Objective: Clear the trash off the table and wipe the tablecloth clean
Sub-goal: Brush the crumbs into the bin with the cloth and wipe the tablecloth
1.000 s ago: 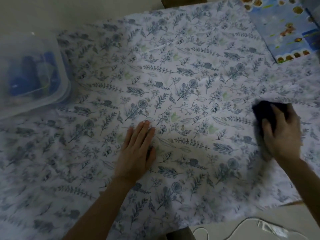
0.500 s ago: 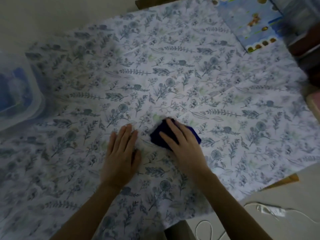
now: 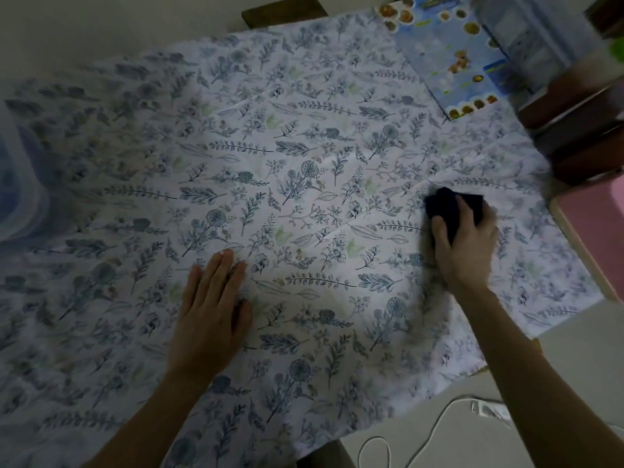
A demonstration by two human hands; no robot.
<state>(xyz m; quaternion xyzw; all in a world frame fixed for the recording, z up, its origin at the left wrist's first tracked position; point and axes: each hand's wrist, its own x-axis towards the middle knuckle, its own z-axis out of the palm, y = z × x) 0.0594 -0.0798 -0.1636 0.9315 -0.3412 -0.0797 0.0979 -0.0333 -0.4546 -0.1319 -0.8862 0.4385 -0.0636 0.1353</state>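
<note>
A white tablecloth (image 3: 304, 136) printed with blue leaves and flowers covers the table. My right hand (image 3: 467, 244) presses a dark blue cloth (image 3: 445, 207) flat onto the tablecloth at the right side, fingers spread over it. My left hand (image 3: 212, 309) lies flat, palm down, on the tablecloth near the middle front, fingers together and holding nothing.
A clear plastic box (image 3: 17, 197) with blue contents sits at the left edge. A blue printed sheet (image 3: 449, 59) lies at the far right corner. Dark wooden furniture (image 3: 580, 130) and a pink surface (image 3: 594, 231) stand at the right. A white cable (image 3: 439, 423) lies on the floor.
My right hand swept the dark cloth from the right to the middle beside my left hand, then back to the right. My left hand stayed pressed flat on the tablecloth.
</note>
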